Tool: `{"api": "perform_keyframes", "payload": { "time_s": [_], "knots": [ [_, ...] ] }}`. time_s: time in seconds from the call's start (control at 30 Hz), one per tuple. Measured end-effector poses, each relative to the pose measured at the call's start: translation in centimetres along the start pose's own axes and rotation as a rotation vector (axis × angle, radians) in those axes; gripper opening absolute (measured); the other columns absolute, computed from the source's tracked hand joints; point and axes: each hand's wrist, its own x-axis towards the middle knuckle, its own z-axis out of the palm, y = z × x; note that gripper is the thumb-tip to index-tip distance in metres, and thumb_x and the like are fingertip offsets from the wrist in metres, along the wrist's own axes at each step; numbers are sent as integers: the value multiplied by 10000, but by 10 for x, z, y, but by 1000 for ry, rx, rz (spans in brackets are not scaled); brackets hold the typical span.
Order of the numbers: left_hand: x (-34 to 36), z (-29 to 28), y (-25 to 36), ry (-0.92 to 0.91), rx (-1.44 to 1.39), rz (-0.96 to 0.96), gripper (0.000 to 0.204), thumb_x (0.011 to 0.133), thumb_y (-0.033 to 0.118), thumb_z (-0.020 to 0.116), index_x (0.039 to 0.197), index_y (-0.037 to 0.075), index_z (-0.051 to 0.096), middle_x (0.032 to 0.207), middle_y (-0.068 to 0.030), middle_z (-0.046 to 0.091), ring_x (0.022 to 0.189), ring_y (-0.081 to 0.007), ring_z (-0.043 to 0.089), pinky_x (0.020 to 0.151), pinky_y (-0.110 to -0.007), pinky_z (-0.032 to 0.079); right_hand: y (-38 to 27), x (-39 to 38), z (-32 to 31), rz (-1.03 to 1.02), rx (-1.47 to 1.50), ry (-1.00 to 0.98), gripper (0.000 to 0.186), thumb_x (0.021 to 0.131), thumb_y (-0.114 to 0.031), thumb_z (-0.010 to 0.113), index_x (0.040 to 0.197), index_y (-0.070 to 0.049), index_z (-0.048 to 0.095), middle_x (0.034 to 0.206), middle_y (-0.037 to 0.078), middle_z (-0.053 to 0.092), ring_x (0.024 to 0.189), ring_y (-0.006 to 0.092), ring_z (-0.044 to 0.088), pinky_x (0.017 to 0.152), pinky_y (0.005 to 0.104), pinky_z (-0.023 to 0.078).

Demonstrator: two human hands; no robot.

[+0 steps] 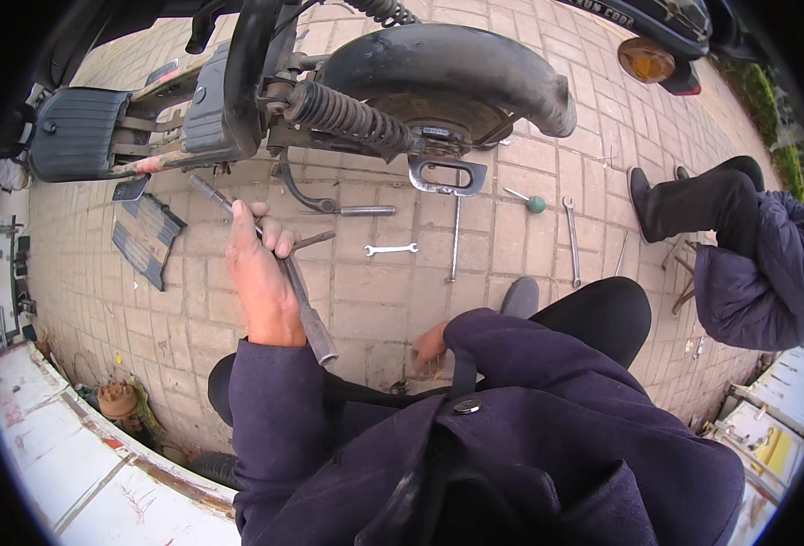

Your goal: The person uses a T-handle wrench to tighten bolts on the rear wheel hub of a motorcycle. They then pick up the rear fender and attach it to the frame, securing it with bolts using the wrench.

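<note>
My left hand (264,268) is closed around a three-way socket wrench (304,309), its long arms slanting from upper left to lower right and a shorter one pointing right. My right hand (429,348) hangs low over the paving, partly covered by its sleeve; its fingers are too unclear to read. Ahead stands an electric scooter with its rear fender (420,64), a coil-spring shock absorber (347,116) and a slotted metal bracket (447,176) near the wheel hub. On the paving lie a double open-end wrench (391,248) and a metal bar (367,211).
A long thin rod (457,241), a green-handled screwdriver (536,204) and a combination wrench (572,244) lie further right. A ribbed dark panel (150,235) rests at the left. Another person (752,259) sits at the right. White surfaces (84,455) border the lower left.
</note>
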Motion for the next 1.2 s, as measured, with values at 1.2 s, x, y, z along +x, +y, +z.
{"api": "perform_keyframes", "payload": {
  "time_s": [1.2],
  "knots": [
    [-51,-28,-87,-27,176,-130,343,1064,358,527,923,46,536,695,43,329,598,-75,331,521,-250,334,-127,-269,-122,-1065,503,1978,249,923,-201,677,898,46,658,752,138,711,685,183,714,604,328,535]
  ]
}}
